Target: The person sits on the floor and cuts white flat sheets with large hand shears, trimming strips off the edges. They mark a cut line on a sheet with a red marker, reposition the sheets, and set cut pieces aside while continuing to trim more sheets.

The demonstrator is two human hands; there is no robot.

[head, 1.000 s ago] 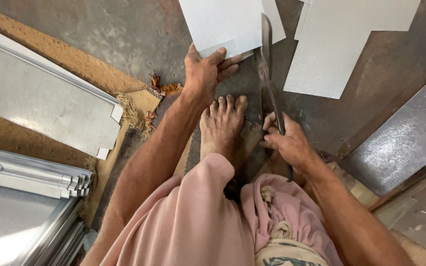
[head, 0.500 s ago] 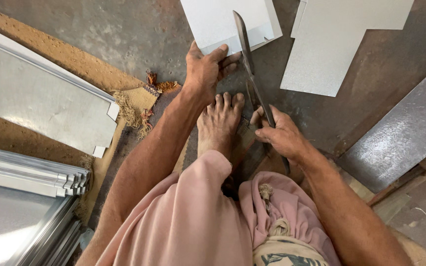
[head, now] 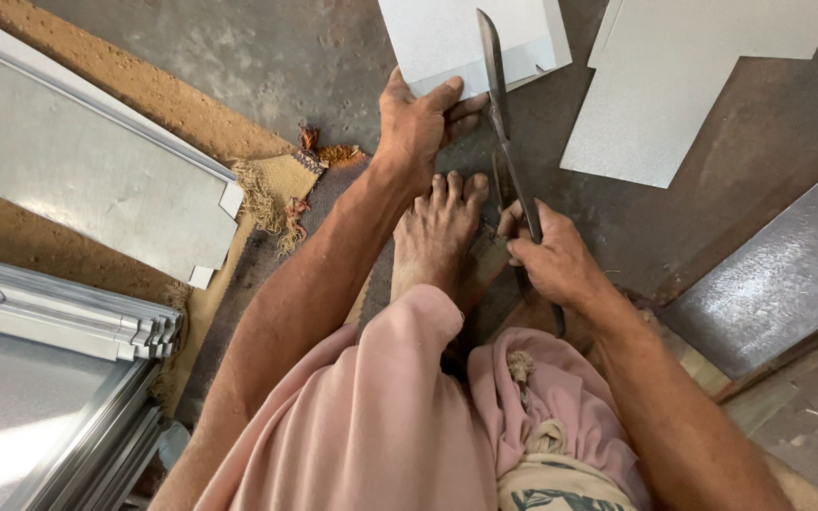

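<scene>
Left hand [head: 420, 121] pins metal sheet [head: 456, 38]; right hand [head: 553, 257] grips shears [head: 504, 123].

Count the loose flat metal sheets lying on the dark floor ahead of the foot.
2. One sheet lies at top centre, its near edge pinned by the left hand beside the shears. The other sheet lies top right, untouched. Both run past the frame's top edge.

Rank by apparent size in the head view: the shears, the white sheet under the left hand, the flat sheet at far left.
1. flat sheet at far left, largest.
2. white sheet, though the frame's top edge cuts it off.
3. shears, long but narrow.
</scene>
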